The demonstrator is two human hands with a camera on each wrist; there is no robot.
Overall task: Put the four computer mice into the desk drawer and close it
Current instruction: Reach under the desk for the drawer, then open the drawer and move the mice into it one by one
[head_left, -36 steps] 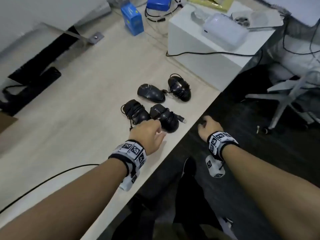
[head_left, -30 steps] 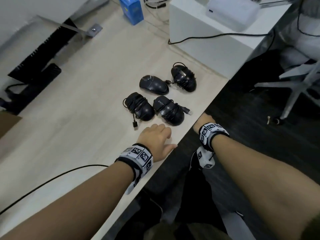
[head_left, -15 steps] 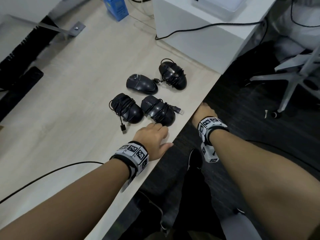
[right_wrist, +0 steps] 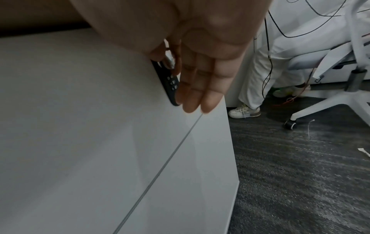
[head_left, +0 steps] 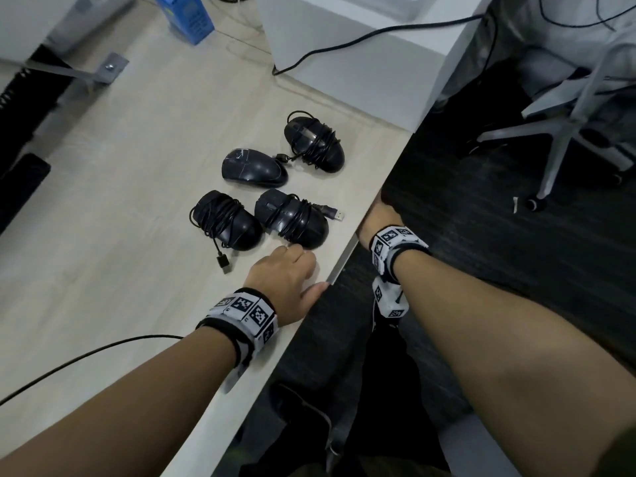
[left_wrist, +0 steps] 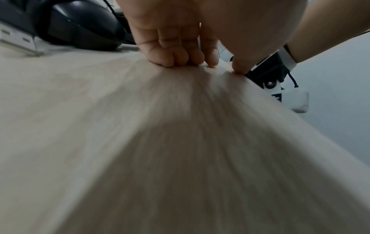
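Four black computer mice lie on the pale wooden desk (head_left: 103,201): a bare one (head_left: 253,168), a cord-wrapped one (head_left: 315,144) behind it, and two wrapped ones in front (head_left: 227,220) (head_left: 292,218). My left hand (head_left: 292,266) rests on the desk just short of the nearest mouse, fingers curled under and holding nothing; the left wrist view shows the left hand's knuckles (left_wrist: 176,52) on the wood and a mouse (left_wrist: 80,23) beyond. My right hand (head_left: 375,218) is below the desk edge. Its straight fingers (right_wrist: 200,88) lie along the white drawer front (right_wrist: 100,126) beside a black button panel (right_wrist: 170,82).
A blue box (head_left: 187,15) and a white cabinet (head_left: 361,63) with a black cable stand at the back. A thin cable (head_left: 86,356) crosses the near desk. A white chair base (head_left: 568,115) and another person's legs (right_wrist: 260,71) are on the dark carpet to the right.
My right hand moved from open air in front of the desk to under its edge, against the drawer front. My left hand drew back slightly and stayed by the nearest mouse.
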